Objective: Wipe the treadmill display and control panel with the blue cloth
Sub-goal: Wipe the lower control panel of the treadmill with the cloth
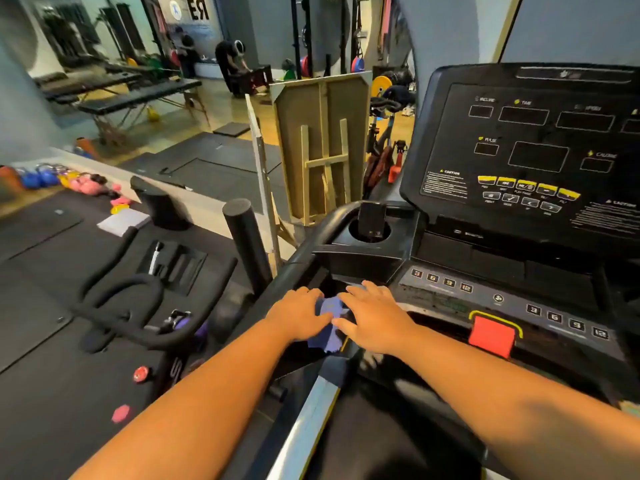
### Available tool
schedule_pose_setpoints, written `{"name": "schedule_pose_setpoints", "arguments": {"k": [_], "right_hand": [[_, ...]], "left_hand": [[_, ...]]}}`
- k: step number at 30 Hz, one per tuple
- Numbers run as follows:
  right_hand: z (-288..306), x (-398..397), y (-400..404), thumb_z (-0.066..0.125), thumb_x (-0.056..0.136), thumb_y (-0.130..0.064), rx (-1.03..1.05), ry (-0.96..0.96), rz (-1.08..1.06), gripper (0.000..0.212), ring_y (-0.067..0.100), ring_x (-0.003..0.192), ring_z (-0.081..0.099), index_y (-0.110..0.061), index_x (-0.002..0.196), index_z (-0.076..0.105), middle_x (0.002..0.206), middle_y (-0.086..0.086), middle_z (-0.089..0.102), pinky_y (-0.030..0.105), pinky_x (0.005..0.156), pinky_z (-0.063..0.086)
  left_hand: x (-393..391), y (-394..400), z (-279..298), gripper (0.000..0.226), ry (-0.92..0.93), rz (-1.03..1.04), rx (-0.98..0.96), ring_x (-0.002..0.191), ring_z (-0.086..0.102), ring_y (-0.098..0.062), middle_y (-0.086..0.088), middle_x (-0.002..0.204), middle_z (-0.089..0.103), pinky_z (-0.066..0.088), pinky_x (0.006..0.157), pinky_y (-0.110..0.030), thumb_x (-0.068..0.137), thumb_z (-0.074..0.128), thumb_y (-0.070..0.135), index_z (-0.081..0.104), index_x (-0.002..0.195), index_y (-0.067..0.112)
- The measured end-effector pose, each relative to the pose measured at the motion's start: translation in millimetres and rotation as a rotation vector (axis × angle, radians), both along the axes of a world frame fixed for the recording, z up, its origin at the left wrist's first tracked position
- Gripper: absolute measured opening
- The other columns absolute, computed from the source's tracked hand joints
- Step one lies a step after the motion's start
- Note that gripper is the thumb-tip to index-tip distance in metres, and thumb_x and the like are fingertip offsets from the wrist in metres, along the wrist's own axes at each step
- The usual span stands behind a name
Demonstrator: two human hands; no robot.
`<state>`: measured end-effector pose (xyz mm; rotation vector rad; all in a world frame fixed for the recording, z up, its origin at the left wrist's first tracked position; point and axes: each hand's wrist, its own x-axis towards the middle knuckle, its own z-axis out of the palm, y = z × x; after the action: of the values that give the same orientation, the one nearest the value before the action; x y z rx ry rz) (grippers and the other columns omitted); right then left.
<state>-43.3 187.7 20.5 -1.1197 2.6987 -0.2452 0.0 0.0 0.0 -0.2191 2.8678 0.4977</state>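
The blue cloth (328,323) lies crumpled at the left end of the treadmill's control panel (512,306), by the handrail. My left hand (298,315) rests on its left side and my right hand (375,318) on its right, fingers spread flat over it. Both hands touch the cloth; most of it is hidden beneath them. The dark display (540,147) rises above and to the right, with yellow buttons (528,185) along its lower part. A red stop button (491,336) sits right of my right hand.
A cup holder (369,230) with a dark object in it sits left of the display. An exercise bike (145,306) stands close on the left. A folded wooden table (322,147) leans ahead. Kettlebells (52,178) line the far left floor. People work in the background.
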Motion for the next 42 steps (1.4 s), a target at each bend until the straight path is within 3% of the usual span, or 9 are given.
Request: {"name": "schedule_pose_setpoints", "arguments": {"k": [10, 15, 20, 25, 28, 32, 37, 40, 42], "right_hand": [[-33.8, -1.9, -26.5, 0.047, 0.101, -0.048, 0.130, 0.073, 0.021, 0.048, 0.028, 0.129, 0.041, -0.023, 0.141, 0.048, 0.143, 0.005, 0.049, 0.047, 0.112, 0.028], [-38.8, -0.7, -23.2, 0.048, 0.101, -0.040, 0.059, 0.124, -0.009, 0.037, 0.027, 0.121, 0.044, -0.023, 0.134, 0.051, 0.134, 0.003, 0.054, 0.044, 0.110, 0.029], [-40.4, 4.0, -18.2, 0.045, 0.100, -0.044, -0.022, 0.110, -0.039, 0.042, 0.026, 0.117, 0.045, -0.021, 0.133, 0.055, 0.129, 0.003, 0.057, 0.044, 0.109, 0.033], [-26.3, 10.8, -22.4, 0.050, 0.094, -0.057, -0.373, -0.157, -0.224, 0.042, 0.016, 0.100, 0.055, -0.020, 0.109, 0.062, 0.106, -0.003, 0.063, 0.040, 0.091, 0.050], [-1.1, 10.1, -22.0, 0.054, 0.096, -0.056, -0.687, -0.480, -0.449, 0.039, 0.016, 0.096, 0.064, -0.020, 0.107, 0.066, 0.102, -0.003, 0.069, 0.031, 0.083, 0.052], [25.1, -4.5, -2.2, 0.056, 0.093, -0.063, -1.171, -0.892, -0.752, 0.047, 0.019, 0.110, 0.070, -0.025, 0.113, 0.074, 0.113, 0.001, 0.076, 0.041, 0.100, 0.051], [46.4, -3.0, 42.0, 0.069, 0.092, -0.022, -1.473, -0.822, -0.977, 0.015, 0.028, 0.105, 0.071, -0.013, 0.099, 0.078, 0.107, 0.015, 0.076, 0.051, 0.103, 0.051], [52.9, 2.7, 76.7, 0.062, 0.095, -0.013, -1.462, -0.748, -1.258, 0.012, 0.029, 0.080, 0.064, -0.006, 0.085, 0.065, 0.087, 0.015, 0.067, 0.042, 0.076, 0.054], [52.8, 4.9, 100.0, 0.060, 0.097, -0.015, -1.500, -0.738, -1.291, 0.013, 0.027, 0.074, 0.062, -0.008, 0.086, 0.062, 0.081, 0.011, 0.065, 0.039, 0.075, 0.053]], "left_hand": [[-0.5, -1.5, -19.4, 0.051, 0.110, 0.242, 0.347, 0.113, 0.062, -0.025, -0.007, 0.121, 0.061, 0.045, 0.089, -0.027, 0.083, 0.082, 0.020, 0.060, 0.129, 0.017], [-13.1, -9.6, -17.2, 0.058, -0.028, 0.610, 0.744, 0.101, 0.069, -0.029, -0.013, 0.111, 0.070, 0.058, 0.093, -0.045, 0.077, 0.084, 0.004, 0.056, 0.126, 0.019], [-20.3, -10.2, -2.1, 0.047, -0.077, 0.637, 0.937, 0.088, 0.067, -0.030, -0.025, 0.115, 0.071, 0.059, 0.090, -0.045, 0.082, 0.076, -0.004, 0.060, 0.124, 0.010], [-33.9, 3.5, 33.6, 0.041, 0.020, 0.524, 0.883, 0.069, 0.063, -0.022, -0.013, 0.089, 0.072, 0.052, 0.061, -0.032, 0.077, 0.076, -0.001, 0.068, 0.114, 0.014], [-43.5, 20.4, 63.5, 0.033, 0.096, 0.399, 0.867, 0.075, 0.066, -0.018, -0.004, 0.089, 0.072, 0.049, 0.066, -0.030, 0.081, 0.071, 0.005, 0.071, 0.111, 0.018], [-53.7, 52.9, 104.5, 0.024, 0.088, 0.226, 0.964, 0.095, 0.073, -0.022, -0.002, 0.101, 0.079, 0.057, 0.084, -0.037, 0.096, 0.055, 0.020, 0.075, 0.108, 0.020], [-55.4, 94.7, 122.3, 0.027, -0.020, 0.007, 1.144, 0.098, 0.074, -0.020, -0.004, 0.116, 0.075, 0.063, 0.083, -0.036, 0.102, 0.048, 0.013, 0.072, 0.114, 0.019], [-54.7, 116.9, 105.7, 0.027, 0.162, -0.023, 0.946, 0.096, 0.071, -0.015, 0.000, 0.120, 0.071, 0.061, 0.083, -0.030, 0.099, 0.055, 0.009, 0.068, 0.119, 0.021], [-54.8, 132.2, 94.0, 0.036, 0.207, -0.041, 0.822, 0.106, 0.064, -0.012, 0.006, 0.127, 0.065, 0.054, 0.089, -0.027, 0.096, 0.067, 0.021, 0.061, 0.130, 0.026]]}}
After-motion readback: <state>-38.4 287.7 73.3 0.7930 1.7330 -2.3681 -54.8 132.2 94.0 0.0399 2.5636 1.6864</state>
